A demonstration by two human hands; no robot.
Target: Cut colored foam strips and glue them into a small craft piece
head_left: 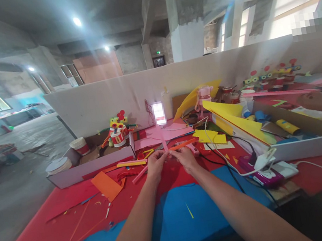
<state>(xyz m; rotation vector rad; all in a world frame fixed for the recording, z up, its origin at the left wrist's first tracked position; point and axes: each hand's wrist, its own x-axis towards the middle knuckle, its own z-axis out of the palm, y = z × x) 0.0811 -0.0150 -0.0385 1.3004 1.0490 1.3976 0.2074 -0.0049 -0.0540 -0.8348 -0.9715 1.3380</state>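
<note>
My left hand (156,165) and my right hand (185,159) meet in front of me over the table, fingertips pinched together. Between them they grip a pink paper strip (164,141) that stands up from the fingers. An orange paper strip (186,144) extends to the right from behind the right fingertips; whether it is joined to the pink one, I cannot tell. Another pink length (140,174) shows to the left of my left hand, partly hidden by it. Beyond the hands lie pink paper sheets (148,136) and a lit phone-like screen, blurred out.
Red covering (79,208) and blue sheets (179,212) lie under my arms. Orange paper (107,186) is at left, yellow paper (211,136) at right. A paper-cup figure (118,136) stands by a low box. Cables run to a purple power strip (259,174) near an open box (316,146).
</note>
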